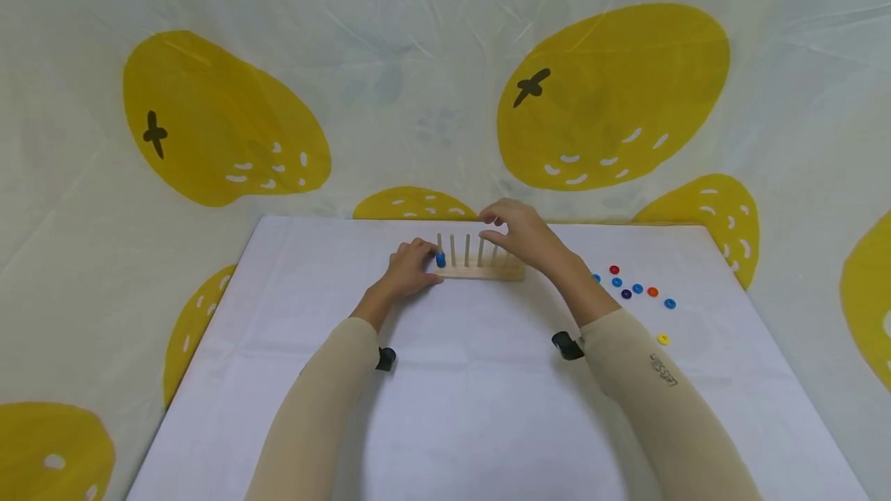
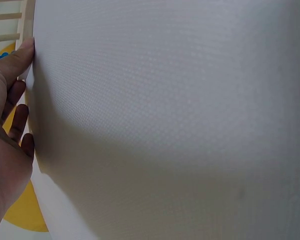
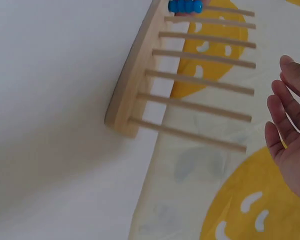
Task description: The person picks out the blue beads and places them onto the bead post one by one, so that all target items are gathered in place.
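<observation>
A wooden peg rack with a row of upright pegs stands toward the back of the table. Several blue beads are stacked at the bottom of its leftmost peg. My left hand grips that end of the rack, its thumb at the front of the base and a fingertip by the beads. In the left wrist view the left hand shows at the edge, thumb against the base. My right hand hovers over the right-hand pegs, thumb and fingers apart with nothing between them. The right wrist view shows the right hand beyond the peg tips.
Loose beads lie to the right of my right forearm: a red one, several blue ones, a dark purple one, an orange one and a yellow one. A patterned cloth hangs behind the white table.
</observation>
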The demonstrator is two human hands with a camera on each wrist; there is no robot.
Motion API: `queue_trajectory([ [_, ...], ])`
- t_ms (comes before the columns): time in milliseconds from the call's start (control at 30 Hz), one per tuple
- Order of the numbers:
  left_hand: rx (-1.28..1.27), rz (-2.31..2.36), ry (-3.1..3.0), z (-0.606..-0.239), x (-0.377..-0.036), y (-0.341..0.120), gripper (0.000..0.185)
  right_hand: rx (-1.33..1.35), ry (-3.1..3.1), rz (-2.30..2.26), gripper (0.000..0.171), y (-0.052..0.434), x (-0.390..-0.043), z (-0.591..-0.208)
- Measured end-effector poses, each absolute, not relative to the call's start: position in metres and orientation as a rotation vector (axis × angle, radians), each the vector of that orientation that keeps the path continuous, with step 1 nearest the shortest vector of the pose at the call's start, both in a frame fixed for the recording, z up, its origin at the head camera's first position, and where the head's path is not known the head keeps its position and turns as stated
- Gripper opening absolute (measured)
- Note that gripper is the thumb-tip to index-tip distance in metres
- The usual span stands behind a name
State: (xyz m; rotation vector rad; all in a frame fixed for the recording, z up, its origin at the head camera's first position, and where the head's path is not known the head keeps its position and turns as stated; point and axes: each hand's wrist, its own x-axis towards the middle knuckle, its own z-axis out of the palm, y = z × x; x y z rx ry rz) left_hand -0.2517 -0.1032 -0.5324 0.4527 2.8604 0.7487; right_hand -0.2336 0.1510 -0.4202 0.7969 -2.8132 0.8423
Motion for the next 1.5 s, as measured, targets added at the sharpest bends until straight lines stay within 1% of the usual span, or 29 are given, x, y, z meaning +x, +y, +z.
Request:
queue_trajectory([
  [200,0.472,0.757,2.859,-0.534,-0.252,-0.103,0.057,0.751,-2.752,0.852,0.03,0.185,-0.222,-0.415],
  [400,0.458,0.738,2.866,-0.538,-0.254,-0.105,0.057,0.667,-2.743,0.826,0.03,0.223,-0.209,-0.417],
  [867,0.489,0.742,2.873,-0.54,-0.255,-0.108,0.058,0.39,-2.917,0.735,0.028,0.31,-0.182,-0.44],
  [1200,0.498,0.74,2.872,-0.533,-0.251,-0.104,0.057,0.177,-3.055,0.701,0.039,0.368,-0.157,-0.46],
  [1500,0.481,0.731,2.868,-0.534,-0.252,-0.104,0.058,0.029,-3.105,0.675,0.042,0.406,-0.144,-0.479],
])
